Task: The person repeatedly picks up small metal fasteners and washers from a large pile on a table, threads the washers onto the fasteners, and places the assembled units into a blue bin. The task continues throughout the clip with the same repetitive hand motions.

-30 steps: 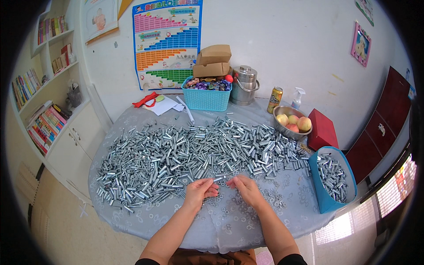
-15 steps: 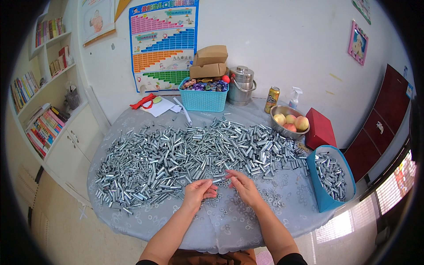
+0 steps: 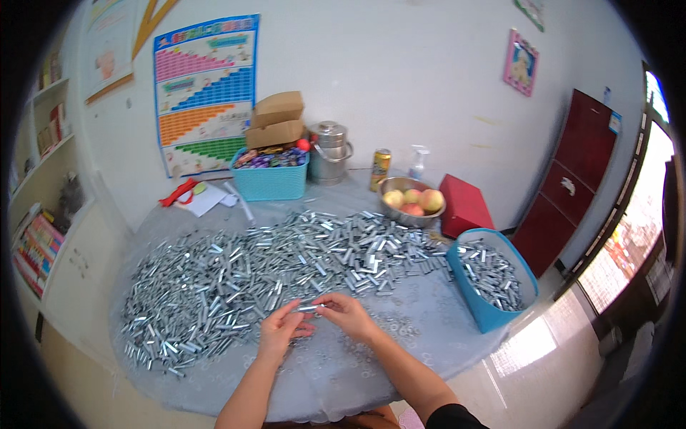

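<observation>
Hundreds of small silver metal tubes (image 3: 286, 264) lie spread in a wide heap across our round table (image 3: 400, 357), which wears a pale grey patterned cloth, and the heap runs from the far left edge toward the right. We hold both hands together at the near edge of that heap, just above the cloth. Our left hand (image 3: 280, 330) and our right hand (image 3: 348, 314) each pinch one end of a single metal tube (image 3: 309, 308), fingers closed around it, so the piece sits level between the two hands. At the right edge of the table stands a blue bin (image 3: 480, 311), partly filled with more of the same tubes. On the far side we see a turquoise basket (image 3: 271, 182) of small colourful items, with two cardboard boxes (image 3: 276, 121) stacked behind it. Right of the basket stand a steel pot (image 3: 330, 151) with a lid, a yellow can (image 3: 380, 169) and a spray bottle (image 3: 418, 161). A metal bowl (image 3: 397, 207) of peaches sits near these, and a red box (image 3: 464, 206) lies just to its right. Some papers and a red item (image 3: 179, 191) rest on the far left of the table. A colourful chart (image 3: 207, 93) hangs on the wall behind, and a dark red cabinet (image 3: 582, 171) stands at the right.
</observation>
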The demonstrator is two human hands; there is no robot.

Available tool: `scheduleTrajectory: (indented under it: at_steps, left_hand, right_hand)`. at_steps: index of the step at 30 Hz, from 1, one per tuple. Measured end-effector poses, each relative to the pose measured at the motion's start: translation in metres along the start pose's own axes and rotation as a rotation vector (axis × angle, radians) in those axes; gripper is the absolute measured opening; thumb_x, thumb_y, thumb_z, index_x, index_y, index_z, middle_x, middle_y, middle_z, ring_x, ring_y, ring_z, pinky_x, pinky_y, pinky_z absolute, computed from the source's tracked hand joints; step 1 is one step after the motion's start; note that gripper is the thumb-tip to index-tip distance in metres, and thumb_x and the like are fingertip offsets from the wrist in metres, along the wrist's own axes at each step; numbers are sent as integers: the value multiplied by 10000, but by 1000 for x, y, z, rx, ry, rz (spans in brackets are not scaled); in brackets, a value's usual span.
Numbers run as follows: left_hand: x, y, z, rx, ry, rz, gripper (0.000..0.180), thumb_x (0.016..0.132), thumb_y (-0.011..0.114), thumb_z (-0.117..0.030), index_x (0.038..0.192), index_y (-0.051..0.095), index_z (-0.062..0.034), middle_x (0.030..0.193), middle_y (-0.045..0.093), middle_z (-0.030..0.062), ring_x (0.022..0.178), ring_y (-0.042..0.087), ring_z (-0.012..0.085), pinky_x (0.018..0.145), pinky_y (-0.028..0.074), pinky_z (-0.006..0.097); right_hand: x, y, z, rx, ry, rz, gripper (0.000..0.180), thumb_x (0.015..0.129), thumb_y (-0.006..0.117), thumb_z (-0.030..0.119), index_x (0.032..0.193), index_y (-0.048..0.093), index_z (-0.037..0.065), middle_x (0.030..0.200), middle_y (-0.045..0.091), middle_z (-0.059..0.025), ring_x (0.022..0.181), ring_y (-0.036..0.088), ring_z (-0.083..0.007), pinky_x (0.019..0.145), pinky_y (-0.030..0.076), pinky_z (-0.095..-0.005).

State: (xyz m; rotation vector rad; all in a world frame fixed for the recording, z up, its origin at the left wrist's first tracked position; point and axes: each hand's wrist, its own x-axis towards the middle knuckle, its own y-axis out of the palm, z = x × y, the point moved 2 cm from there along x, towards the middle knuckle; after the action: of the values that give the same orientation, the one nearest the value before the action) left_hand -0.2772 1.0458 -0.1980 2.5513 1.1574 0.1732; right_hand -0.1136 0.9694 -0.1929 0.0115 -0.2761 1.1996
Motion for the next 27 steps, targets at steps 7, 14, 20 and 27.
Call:
scheduleTrajectory:
  at_steps: [7, 14, 20, 27]
  left_hand:
    - [8, -14, -2, 32, 105, -102, 280, 926, 498, -91, 1172, 525, 39, 939, 644, 157, 706, 642, 184, 590, 562, 278]
    - [11, -23, 4, 57, 121, -144, 245, 924, 503, -100, 1129, 563, 21, 914, 649, 146, 692, 626, 171, 577, 557, 288]
    - [12, -22, 6, 56, 125, -129, 231, 919, 502, -77, 1115, 569, 26, 910, 651, 136, 678, 614, 149, 565, 545, 261]
    - [19, -41, -2, 133, 201, -243, 188, 905, 537, -85, 1048, 615, 9, 814, 669, 93, 504, 501, 46, 420, 420, 189]
  right_hand:
    - [15, -113, 18, -7, -67, -590, 154, 825, 658, 71, 974, 662, 33, 790, 623, 4, 700, 542, -65, 612, 430, -204]
    - [-52, -258, 54, -1148, -16, -1251, 171, 744, 665, 190, 880, 691, 88, 845, 676, -93, 810, 631, -275, 742, 479, -397]
    - [-80, -297, 24, -1263, 271, -1166, 123, 745, 648, 154, 828, 700, 80, 861, 673, -115, 827, 617, -290, 764, 465, -397]
    - [-43, -189, 47, -973, -224, -748, 135, 735, 629, 32, 861, 677, 37, 913, 652, -138, 883, 598, -306, 784, 467, -388]
